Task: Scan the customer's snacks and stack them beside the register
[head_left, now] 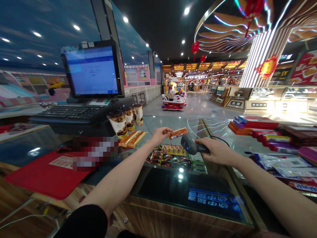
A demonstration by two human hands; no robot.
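Observation:
Pinched by one end in my left hand [160, 135] is a small orange-brown snack bar [178, 133], raised above the glass counter. My right hand [218, 151] grips the handle of a dark grey barcode scanner [189, 145], its head turned toward the bar and close to it. Whether the two touch, I cannot tell. Left of my left hand, yellow-orange packaged bars [133, 138] lie on the counter beside several brown-and-white cups [118, 125]. Under the glass below my hands, colourful small packets [170, 155] are visible.
A monitor [92, 71] and black keyboard [66, 114] stand at the left, with a red mat [49, 177] in front. Stacked boxes [255, 124] and white-blue packets [284, 165] fill the right side. A black cable [221, 140] runs behind my right hand.

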